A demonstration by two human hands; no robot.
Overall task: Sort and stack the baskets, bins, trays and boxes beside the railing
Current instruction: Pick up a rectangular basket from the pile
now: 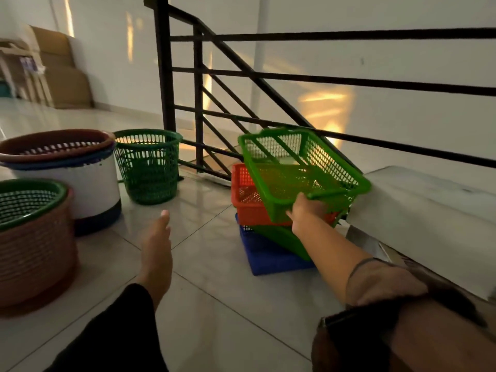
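Note:
My right hand [306, 210] grips the near rim of a light green mesh tray [303, 167], which is tilted up over a stack beside the black railing [268, 76]. Under it sit an orange mesh tray [243, 194], a darker green one [281, 237] and a blue tray [271, 257] on the floor. My left hand [157, 242] hangs in the air over the tiles with straight fingers, holding nothing.
A dark green round basket [149, 167] stands by the railing post. Left of it is a white bin [88, 183] topped with brown and blue baskets. A brown round basket [35, 251] with a green one nested inside stands nearest. A white ledge [429, 210] runs along the right.

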